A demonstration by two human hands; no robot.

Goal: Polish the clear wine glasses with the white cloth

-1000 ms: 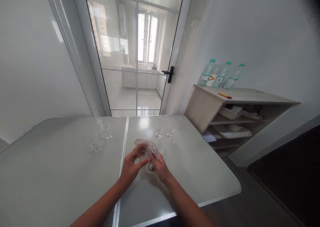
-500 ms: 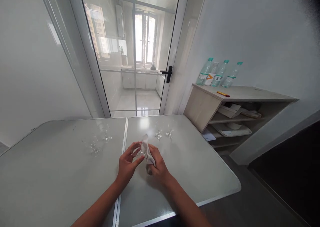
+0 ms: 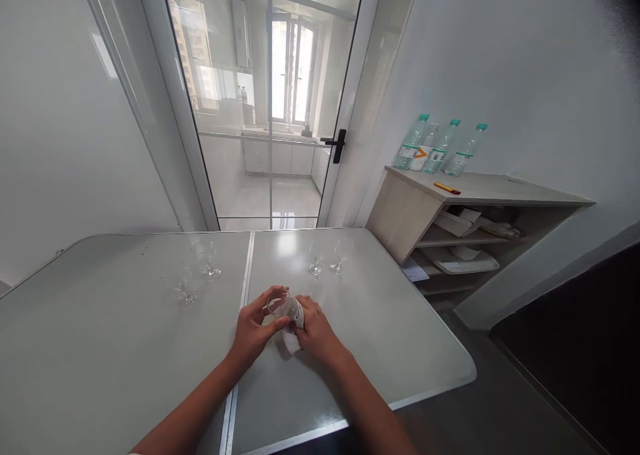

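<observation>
Left fingers (image 3: 264,299) — half-open around 1 glass (image 3: 288,307)

Two glasses (image 3: 212,272) stand left of the cloth (image 3: 290,342), two behind

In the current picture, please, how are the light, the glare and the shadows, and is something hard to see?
Head view: the window is nearly washed out; a glare spot shines near the far edge of the table; a soft shadow lies below the right hand; the bowls of the stemmed glasses almost vanish; the upper right corner is dark.
</observation>
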